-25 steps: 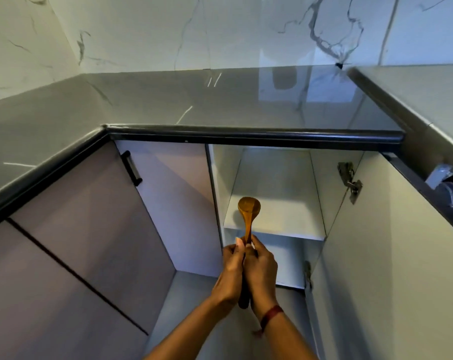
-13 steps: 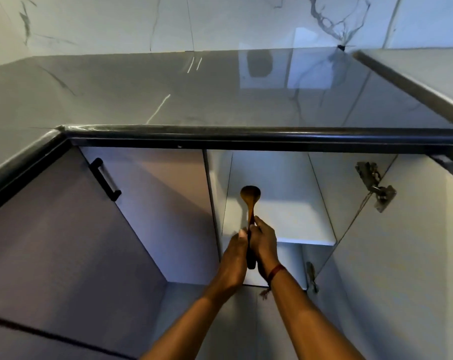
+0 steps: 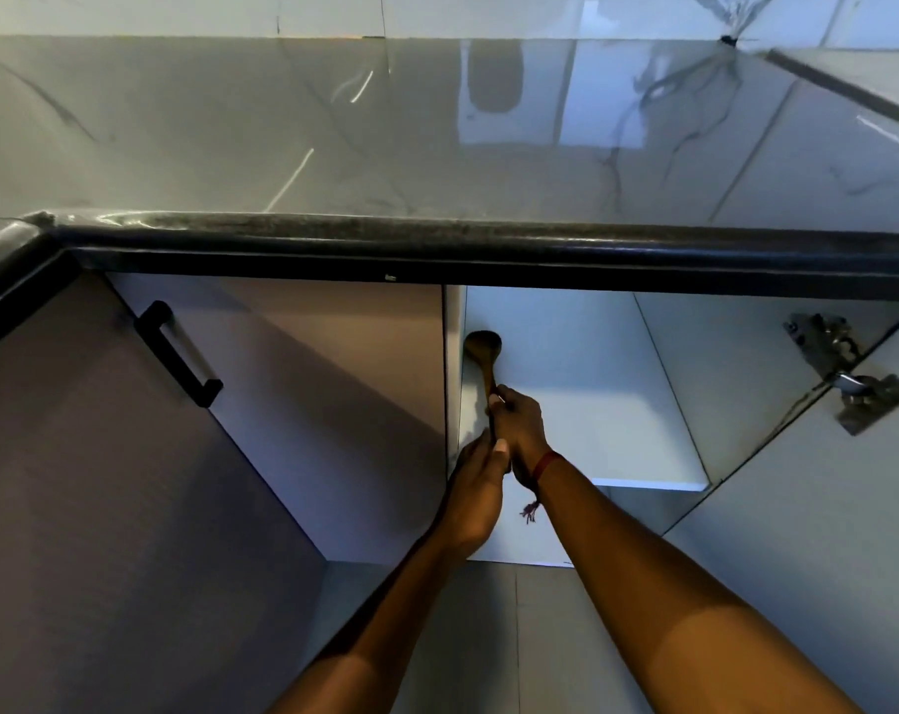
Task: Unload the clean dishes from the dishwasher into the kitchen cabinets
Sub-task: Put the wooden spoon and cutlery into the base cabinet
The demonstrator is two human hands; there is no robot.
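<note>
text: none readable | labels: none | brands: none | numbers: none

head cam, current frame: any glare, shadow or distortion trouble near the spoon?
Head view: bright glare patches on the glossy countertop; the wide angle bends its black edge; the lit cabinet shelf backlights the wooden spoon, the left hand and the right hand, so they read dark; a diagonal shadow crosses the closed door; focus slightly soft.
</note>
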